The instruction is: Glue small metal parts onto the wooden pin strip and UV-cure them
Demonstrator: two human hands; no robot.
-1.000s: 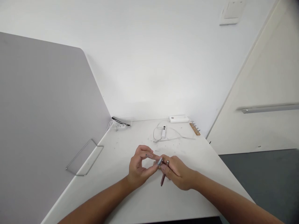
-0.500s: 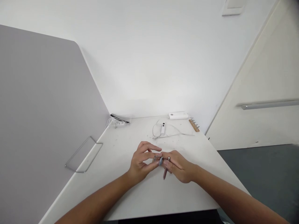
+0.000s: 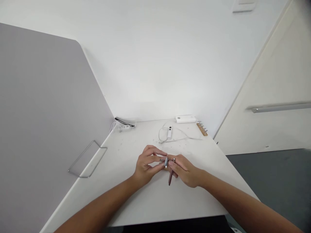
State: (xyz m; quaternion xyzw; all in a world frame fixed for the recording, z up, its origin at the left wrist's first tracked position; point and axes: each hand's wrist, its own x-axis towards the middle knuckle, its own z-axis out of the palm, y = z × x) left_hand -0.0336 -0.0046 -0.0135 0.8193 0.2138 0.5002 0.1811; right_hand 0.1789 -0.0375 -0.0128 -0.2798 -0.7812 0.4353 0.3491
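Close together above the white table (image 3: 136, 207), both hands meet at a small grey-blue piece (image 3: 166, 161) with a pale lower tip. My left hand (image 3: 145, 164) pinches it between thumb and forefinger, with the other fingers loosely bent. In my right hand (image 3: 186, 171) is a slim dark-red pen-like tool (image 3: 171, 177), slanting down from a shiny rounded metal end at the top. The right thumb and fingertips also lie against the grey-blue piece. Its exact kind is too small to make out, and the fingers partly cover it.
Behind my hands lie a white plug-like device (image 3: 169, 132) and a thin looped cable (image 3: 187, 139). Farther back are a white box (image 3: 185, 119), a brown strip with several metal prongs (image 3: 202, 129), and a black strap-like item (image 3: 124, 122). A wire frame (image 3: 97, 162) overhangs the left edge.
The grey-blue piece has turned in the fingers, so its pale tip now shows. Both hands and the pen-like tool have shifted slightly up and left in view.
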